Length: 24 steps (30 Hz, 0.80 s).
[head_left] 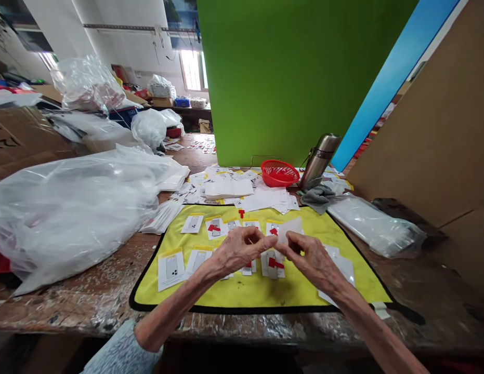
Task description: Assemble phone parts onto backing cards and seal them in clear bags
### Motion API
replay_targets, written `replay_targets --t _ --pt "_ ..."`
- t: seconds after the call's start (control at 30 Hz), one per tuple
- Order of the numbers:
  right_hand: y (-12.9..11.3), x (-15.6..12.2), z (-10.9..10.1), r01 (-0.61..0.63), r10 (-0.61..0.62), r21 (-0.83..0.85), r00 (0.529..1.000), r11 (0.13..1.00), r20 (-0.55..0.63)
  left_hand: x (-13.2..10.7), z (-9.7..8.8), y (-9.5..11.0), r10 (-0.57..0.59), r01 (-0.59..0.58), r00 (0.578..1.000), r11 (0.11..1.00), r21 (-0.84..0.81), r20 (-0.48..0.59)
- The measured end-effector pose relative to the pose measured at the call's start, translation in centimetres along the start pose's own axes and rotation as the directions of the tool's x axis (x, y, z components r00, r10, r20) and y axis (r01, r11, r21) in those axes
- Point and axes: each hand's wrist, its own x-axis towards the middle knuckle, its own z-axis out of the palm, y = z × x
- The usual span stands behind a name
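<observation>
Above the yellow mat (230,296), a small translucent white sheet (291,228) is up between both hands. My right hand (310,257) pinches its lower edge between thumb and fingers. Close beside it, my left hand (244,246) is closed in a pinch, its fingertips at the sheet's left corner. Printed cards with yellow tops and phone pictures, such as a card (171,270) at left, lie in rows under the hands. Red T-shaped pieces rest on several cards, one red piece (276,263) just below my fingers. My forearms and hands hide some cards.
White sheets (343,267) lie right of my right hand. Behind the mat are paper piles (228,188), a red basket (278,174), a steel flask (318,158) and grey gloves (315,196). Plastic bags (70,208) fill the left. A green panel (296,78) stands behind.
</observation>
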Motion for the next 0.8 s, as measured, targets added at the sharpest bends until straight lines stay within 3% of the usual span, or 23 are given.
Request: replay_targets --t 0.07,0.17,0.33,0.43,0.53,0.7,0.8 --pt "-0.5 -0.4 0.4 0.044 -0.043 -0.011 0.999 0.999 0.031 0.3 0.8 -0.3 0.062 -0.057 0.996 0.996 -0.075 0.061" --pt "-1.0 -0.7 0.6 0.025 -0.028 0.030 0.994 0.999 0.107 0.4 1.3 -0.4 0.076 -0.053 0.988 0.986 -0.159 0.138" --pt "-0.6 -0.8 0.0 -0.110 0.031 0.263 0.958 0.959 0.287 -0.5 0.3 0.2 0.013 -0.005 0.979 0.999 -0.038 0.206" --pt "-0.3 -0.9 0.6 -0.061 0.037 0.132 0.984 0.989 0.175 -1.2 0.3 0.3 0.074 -0.096 0.994 0.954 0.285 0.085" --pt "-0.2 -1.0 1.6 -0.001 0.001 -0.105 1.000 0.994 0.007 -1.6 1.2 0.1 0.181 -0.117 0.982 0.805 0.582 -0.051" --pt "0.2 -0.9 2.0 0.001 0.012 -0.112 0.994 0.994 0.112 -2.0 2.6 -0.1 0.134 -0.047 0.988 0.721 0.691 -0.073" --pt "0.8 -1.1 0.9 -0.093 0.082 0.052 0.978 0.994 0.190 -2.1 1.9 -0.3 0.129 -0.037 0.985 0.802 0.596 -0.112"
